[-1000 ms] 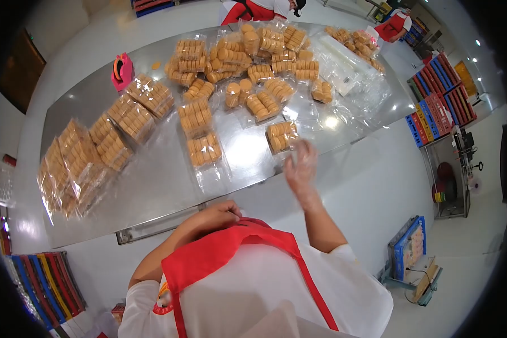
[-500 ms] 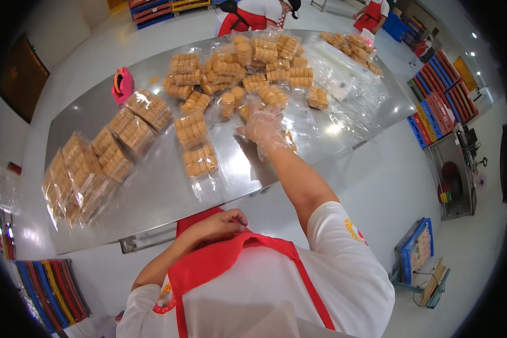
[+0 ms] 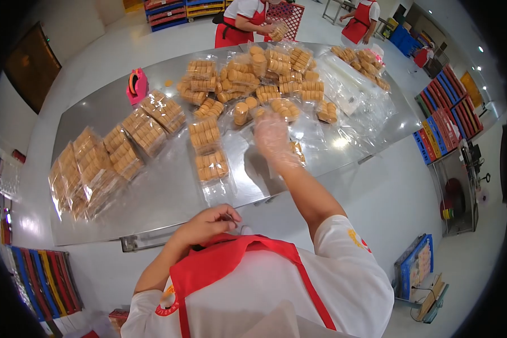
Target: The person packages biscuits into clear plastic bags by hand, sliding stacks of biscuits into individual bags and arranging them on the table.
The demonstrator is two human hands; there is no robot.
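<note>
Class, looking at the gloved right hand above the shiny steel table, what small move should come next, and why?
Probably a gentle closing of the gloved right hand on the clear plastic bag of round golden biscuits just beyond it: it reaches over the shiny steel table right up to that bag, though whether it grips anything is hidden.
</note>
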